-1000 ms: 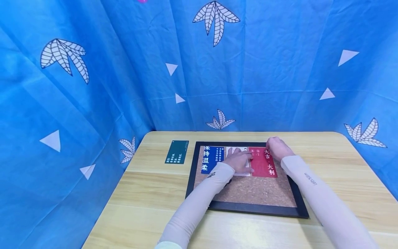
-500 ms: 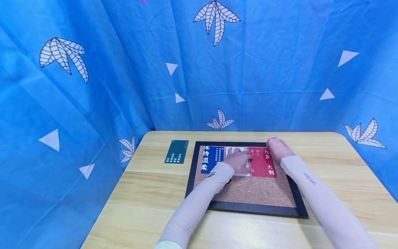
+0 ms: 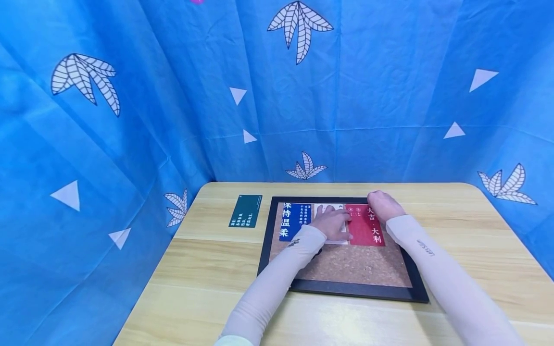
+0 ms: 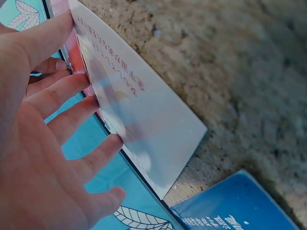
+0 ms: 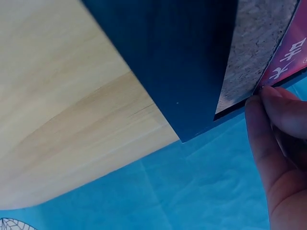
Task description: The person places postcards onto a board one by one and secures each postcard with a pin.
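Note:
A cork board in a black frame lies on the table. Side by side across its far half are a blue card, a white card and a red card, all printed with characters. My left hand lies over the white card, fingers spread, the thumb side reaching the red card; it hides much of the white one. At the red card's far right corner, my right hand has thumb and index fingertips pinched together. Whether something small sits between those fingertips is hard to see.
A dark green card lies on the wooden table, left of the framed board. Blue cloth with leaf and triangle prints hangs behind the table and along its left side.
My right hand has shifted slightly left at the red card's far corner, and its forearm has turned with it. The left hand and the cards stay where they were.

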A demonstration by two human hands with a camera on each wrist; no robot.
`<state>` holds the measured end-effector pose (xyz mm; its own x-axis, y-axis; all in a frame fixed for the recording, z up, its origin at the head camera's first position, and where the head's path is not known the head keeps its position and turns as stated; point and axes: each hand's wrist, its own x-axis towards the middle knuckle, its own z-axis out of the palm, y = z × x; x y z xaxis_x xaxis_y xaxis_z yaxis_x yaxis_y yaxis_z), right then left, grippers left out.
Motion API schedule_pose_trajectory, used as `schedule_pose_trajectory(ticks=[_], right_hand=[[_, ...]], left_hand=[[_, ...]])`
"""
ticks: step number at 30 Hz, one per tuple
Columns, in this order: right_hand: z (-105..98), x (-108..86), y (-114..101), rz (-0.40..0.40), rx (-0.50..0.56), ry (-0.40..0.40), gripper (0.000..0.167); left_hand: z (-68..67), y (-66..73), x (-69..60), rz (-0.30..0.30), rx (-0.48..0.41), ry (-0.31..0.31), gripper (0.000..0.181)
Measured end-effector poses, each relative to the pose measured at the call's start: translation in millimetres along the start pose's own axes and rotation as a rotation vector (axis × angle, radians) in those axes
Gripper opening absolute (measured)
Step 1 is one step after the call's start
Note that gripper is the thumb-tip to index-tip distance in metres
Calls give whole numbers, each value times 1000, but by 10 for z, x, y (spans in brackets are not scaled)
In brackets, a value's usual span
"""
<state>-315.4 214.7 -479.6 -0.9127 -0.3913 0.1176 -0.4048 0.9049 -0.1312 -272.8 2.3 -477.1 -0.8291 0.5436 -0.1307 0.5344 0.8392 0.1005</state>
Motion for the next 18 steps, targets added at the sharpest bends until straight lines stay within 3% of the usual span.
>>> schedule_pose_trajectory(ticks=[18], right_hand=[[52, 34, -62, -42, -43, 37, 13]], left_hand=[[-43, 19, -34, 0, 7, 1, 56]])
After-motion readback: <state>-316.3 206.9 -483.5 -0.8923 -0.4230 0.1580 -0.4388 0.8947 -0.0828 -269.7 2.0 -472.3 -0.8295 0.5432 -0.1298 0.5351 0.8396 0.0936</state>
